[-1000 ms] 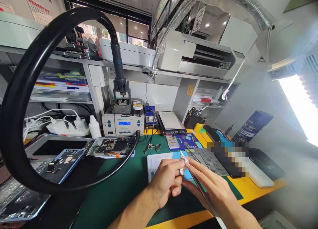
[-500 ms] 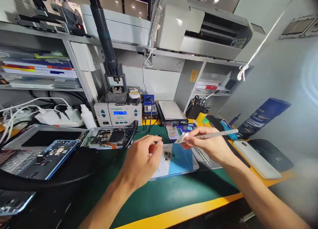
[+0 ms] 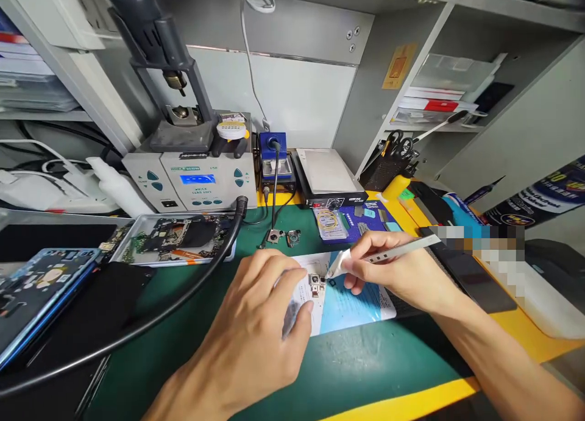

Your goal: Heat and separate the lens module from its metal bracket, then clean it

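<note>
A small camera module (image 3: 315, 283) lies on a blue-and-white printed sheet (image 3: 354, 305) in front of me. My right hand (image 3: 377, 264) pinches grey metal tweezers (image 3: 402, 248) with holes along the handle. White tissue (image 3: 339, 263) covers their working end, its tip at the module's right lens. My left hand (image 3: 262, 314) is curved over the sheet's left part, thumb apart from the fingers, with its index fingertip close beside the module. Nothing shows in its grip, though its palm is hidden. Two more small camera modules (image 3: 275, 236) lie on the green mat behind the sheet.
A hot-air station (image 3: 196, 183) stands at the back left, its black hose (image 3: 201, 281) crossing the mat. A tray of phone boards (image 3: 178, 238), a soldering stand (image 3: 274, 165), a heating plate (image 3: 329, 171) and a dark phone-like slab (image 3: 479, 275) surround the work area.
My view has come closer and tilted down. My right hand has brought the tissue tip down to the camera module. My left hand has opened from a pinch-like pose and lowered beside it.
</note>
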`<state>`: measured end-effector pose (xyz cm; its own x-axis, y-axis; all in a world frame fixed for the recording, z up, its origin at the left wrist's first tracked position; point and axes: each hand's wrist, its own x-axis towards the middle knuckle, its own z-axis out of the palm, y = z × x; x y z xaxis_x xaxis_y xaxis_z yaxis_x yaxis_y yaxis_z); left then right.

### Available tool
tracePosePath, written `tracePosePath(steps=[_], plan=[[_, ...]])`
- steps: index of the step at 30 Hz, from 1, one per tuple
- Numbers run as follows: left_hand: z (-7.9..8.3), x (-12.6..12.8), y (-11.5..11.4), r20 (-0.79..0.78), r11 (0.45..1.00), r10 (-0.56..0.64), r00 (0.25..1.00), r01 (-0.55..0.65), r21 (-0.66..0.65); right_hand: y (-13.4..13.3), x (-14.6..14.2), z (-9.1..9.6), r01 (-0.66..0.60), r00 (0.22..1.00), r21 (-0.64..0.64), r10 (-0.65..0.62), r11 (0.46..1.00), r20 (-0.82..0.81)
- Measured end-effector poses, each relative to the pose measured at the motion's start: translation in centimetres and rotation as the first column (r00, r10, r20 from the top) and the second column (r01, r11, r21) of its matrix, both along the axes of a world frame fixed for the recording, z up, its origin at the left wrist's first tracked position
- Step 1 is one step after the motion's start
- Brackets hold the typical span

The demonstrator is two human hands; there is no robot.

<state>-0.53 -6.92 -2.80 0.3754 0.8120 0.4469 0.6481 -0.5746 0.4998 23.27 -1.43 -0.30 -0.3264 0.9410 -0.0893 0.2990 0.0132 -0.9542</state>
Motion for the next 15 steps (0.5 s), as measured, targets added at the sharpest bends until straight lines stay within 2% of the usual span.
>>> tracePosePath(steps=[4, 8, 15], plan=[[-0.6, 0.8, 0.0, 0.033, 1.000, -0.020, 0.999, 0.019, 0.023, 0.1, -0.4, 0.1, 0.028, 0.999, -0.067, -0.030, 0.997, -0.018], [-0.4, 1.2, 0.0, 0.038, 0.997, -0.021, 0.999, 0.019, 0.070, 0.1, -0.6, 0.0, 0.026, 0.999, -0.104, -0.028, 0.994, -0.019], [-0.2, 1.1, -0.1, -0.022, 0.997, -0.032, 0.999, 0.034, 0.076, 0.1, -0.6, -0.3, 0.041, 0.999, -0.066, -0.040, 0.997, 0.020]])
